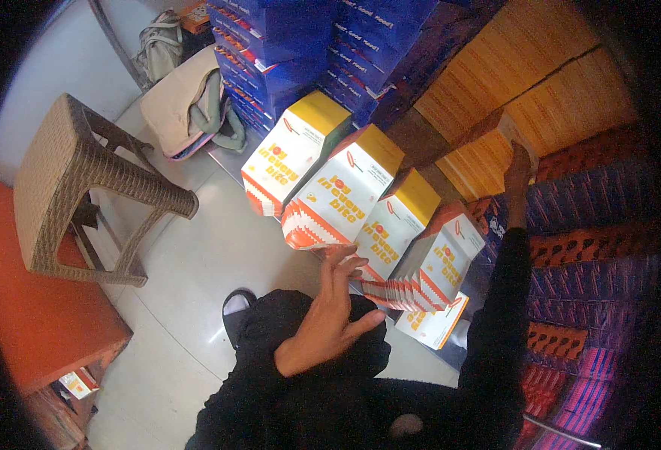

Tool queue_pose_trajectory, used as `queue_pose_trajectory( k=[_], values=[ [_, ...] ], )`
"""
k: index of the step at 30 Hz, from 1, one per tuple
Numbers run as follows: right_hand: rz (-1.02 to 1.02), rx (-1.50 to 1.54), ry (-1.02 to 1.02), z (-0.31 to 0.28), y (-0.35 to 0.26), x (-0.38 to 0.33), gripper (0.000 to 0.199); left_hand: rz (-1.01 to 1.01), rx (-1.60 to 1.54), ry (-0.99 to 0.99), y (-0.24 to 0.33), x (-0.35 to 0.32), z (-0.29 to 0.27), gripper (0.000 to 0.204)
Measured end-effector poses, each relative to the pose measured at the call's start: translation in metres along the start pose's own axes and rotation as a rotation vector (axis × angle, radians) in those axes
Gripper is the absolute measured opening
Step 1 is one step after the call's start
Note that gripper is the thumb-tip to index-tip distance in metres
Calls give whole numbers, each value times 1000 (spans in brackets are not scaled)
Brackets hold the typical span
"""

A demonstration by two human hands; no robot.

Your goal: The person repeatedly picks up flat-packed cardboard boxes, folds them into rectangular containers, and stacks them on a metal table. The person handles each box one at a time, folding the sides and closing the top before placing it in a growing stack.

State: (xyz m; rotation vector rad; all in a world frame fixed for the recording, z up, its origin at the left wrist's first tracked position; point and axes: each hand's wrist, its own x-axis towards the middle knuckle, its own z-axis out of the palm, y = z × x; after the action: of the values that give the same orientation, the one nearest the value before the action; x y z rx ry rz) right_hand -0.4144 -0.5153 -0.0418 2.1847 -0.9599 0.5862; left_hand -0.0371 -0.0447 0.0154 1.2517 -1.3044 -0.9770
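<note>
While the right hand (522,169) reaches to the end of a yellow stack (469,166), the left hand (327,315) hangs loosely open, fingers half bent, its fingertips at the lower edge of the white cartons (345,187) and holding nothing visible. Whether the right hand grips the yellow stack or only rests against it, I cannot tell. The white cartons, with yellow ends and red zigzag trim, stand nested in a slanting row ahead of the left hand. Because their layers look thin and loose, handling them well probably calls for a flat palm and even pressure across a whole bundle, so that the edges neither fan nor crease.

Tall blue boxes (270,52) rise close behind the row and likely limit access from the far side. Patterned packs (593,210) crowd the right, partly hidden by the right sleeve (499,300). A beige bag (177,105) leans just beside the blue boxes; a brown woven stool (83,172) stands on the tiled floor (188,255), well apart.
</note>
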Motion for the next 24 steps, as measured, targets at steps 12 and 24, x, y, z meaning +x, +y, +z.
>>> queue_pose_trajectory(
  k=[12, 24],
  values=[
    [203, -112, -92, -89, -57, 17, 56, 13, 184, -77, 9, -3, -4, 58],
    [495, 431, -988, -260, -229, -250, 63, 142, 808, -496, -11, -21, 6, 65]
  ],
)
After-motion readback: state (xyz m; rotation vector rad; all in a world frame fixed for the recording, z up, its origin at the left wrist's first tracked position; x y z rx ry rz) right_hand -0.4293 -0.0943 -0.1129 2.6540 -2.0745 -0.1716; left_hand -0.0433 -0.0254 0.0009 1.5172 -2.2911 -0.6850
